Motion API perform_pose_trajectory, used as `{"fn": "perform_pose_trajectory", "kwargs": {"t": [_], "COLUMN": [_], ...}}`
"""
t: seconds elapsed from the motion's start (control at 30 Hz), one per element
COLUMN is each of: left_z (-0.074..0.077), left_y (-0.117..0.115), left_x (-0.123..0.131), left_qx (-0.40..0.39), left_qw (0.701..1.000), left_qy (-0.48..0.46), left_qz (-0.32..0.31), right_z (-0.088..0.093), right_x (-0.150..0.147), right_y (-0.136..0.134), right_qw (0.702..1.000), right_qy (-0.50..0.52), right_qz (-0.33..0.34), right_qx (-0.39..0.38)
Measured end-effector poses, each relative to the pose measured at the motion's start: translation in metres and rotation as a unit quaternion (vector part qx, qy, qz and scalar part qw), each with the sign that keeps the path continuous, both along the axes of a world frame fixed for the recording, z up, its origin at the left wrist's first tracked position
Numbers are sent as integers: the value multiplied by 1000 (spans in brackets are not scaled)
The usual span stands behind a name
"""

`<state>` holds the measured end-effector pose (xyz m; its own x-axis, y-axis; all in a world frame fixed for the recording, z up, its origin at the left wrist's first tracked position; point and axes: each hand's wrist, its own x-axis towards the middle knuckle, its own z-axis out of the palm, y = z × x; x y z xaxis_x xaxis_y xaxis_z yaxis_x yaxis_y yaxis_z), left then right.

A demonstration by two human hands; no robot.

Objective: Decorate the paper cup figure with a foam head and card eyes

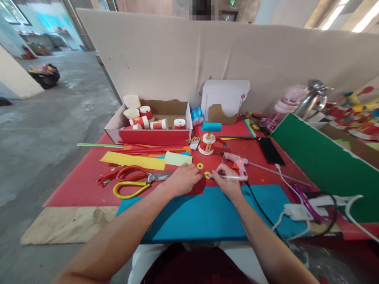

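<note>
A pen [233,178] lies in the closed fingers of my right hand [227,179], its tip at a small yellow paper ring [207,174] on the table. From the other side, my left hand [185,177] has its fingers curled together, and a fingertip holds the ring's left edge down. A second yellow ring [200,166] rests just beyond. Behind the hands stands a paper cup figure [206,144] with a blue roll [211,127] on top. Large scissors [142,179] with red and yellow handles lie beside my left hand, their blade tips hidden behind it.
A pink glue gun [237,161] with a cable lies right of my hands. Yellow paper [133,160] and coloured strips are at the left. Behind stands a box [154,137] of paper cups. A phone [270,151], power strip [299,212] and green board [322,165] occupy the right.
</note>
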<state>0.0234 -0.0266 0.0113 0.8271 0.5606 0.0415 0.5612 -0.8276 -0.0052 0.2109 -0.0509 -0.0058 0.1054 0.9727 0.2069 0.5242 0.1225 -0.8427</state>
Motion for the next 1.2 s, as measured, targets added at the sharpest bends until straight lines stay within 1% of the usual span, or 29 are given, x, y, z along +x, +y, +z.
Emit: {"fn": "perform_pose_trajectory", "kwargs": {"t": [0.17, 0.3, 0.4, 0.57, 0.7, 0.83, 0.97, 1.13, 1.2], "left_z": [0, 0, 0, -1, 0, 0, 0, -1, -1], "left_y": [0, 0, 0, 0, 1, 1, 0, 1, 1], "left_x": [0, 0, 0, 0, 0, 0, 0, 0, 0], "left_qx": [-3, -1, -1, -1, -4, -6, -6, -7, -5], "left_qw": [1000, 1000, 1000, 1000, 1000, 1000, 1000, 1000, 1000], "left_qy": [-2, -1, -2, -2, -2, -1, -3, -5, -4], "left_qz": [-1, -1, -2, -1, -2, -3, -1, -2, -1], "right_z": [0, 0, -1, -1, -1, -1, 0, 0, -1], "right_x": [0, 0, 0, 1, 1, 1, 1, 0, 1], "right_y": [0, 1, 1, 1, 1, 0, 0, 0, 0], "right_qw": [1000, 1000, 1000, 1000, 1000, 1000, 999, 1000, 1000], "right_qy": [-4, -9, -3, 2, -10, -4, -17, -12, 1], "right_qz": [-12, -3, -10, 6, -10, -2, -28, -14, -26], "right_qx": [9, 4, 10, -3, 12, 5, 16, 8, 10]}}
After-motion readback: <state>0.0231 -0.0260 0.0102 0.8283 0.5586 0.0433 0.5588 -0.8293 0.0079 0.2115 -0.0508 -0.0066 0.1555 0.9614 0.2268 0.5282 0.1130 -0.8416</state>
